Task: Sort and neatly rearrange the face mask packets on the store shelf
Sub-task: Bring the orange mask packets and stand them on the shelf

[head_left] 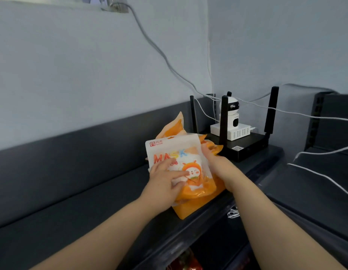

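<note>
A stack of orange and white face mask packets (181,151) stands on the dark top shelf (95,199), leaning slightly. The front packet reads "MASK" and shows a cartoon face. My left hand (165,182) lies flat on the front packet's face, fingers spread across it. My right hand (218,164) grips the right side of the stack, fingers wrapped behind it. One more orange packet (173,127) sticks up behind the stack. An orange packet's lower edge (190,207) juts out toward the shelf's front.
A black router (245,145) with upright antennas sits right behind the packets, carrying a white box and a small white camera (232,114). White cables (305,114) run along the wall and across the right shelf (315,182). Red goods (185,262) show on a lower shelf.
</note>
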